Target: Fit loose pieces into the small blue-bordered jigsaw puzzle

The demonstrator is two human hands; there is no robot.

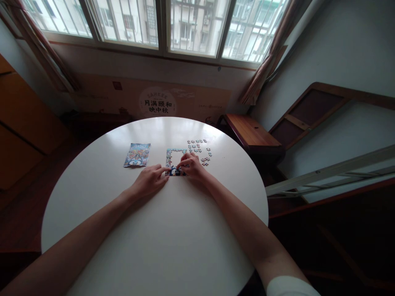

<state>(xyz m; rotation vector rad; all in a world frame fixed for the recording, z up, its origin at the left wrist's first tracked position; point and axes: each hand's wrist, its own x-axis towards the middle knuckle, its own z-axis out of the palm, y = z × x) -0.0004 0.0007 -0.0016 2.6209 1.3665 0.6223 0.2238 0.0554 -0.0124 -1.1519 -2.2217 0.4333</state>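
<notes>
A partly joined jigsaw puzzle [168, 158] lies on the white table, its colourful border framing a bare middle, with dark blue pieces along the near side. My left hand [149, 179] rests at the puzzle's near left corner, index finger stretched onto the edge and thumb apart. Over the near right part, my right hand [192, 165] has its thumb and fingertips pinched together on what looks like a puzzle piece, mostly hidden by the fingers. Several loose puzzle pieces [195, 146] are spread just beyond and to the right of that hand.
A printed picture packet [137, 156] lies left of the puzzle on the round white table [166, 234]. Beyond the table's far right edge stands a wooden stool or bench [251, 130]. Barred windows [191, 28] and curtains are at the back.
</notes>
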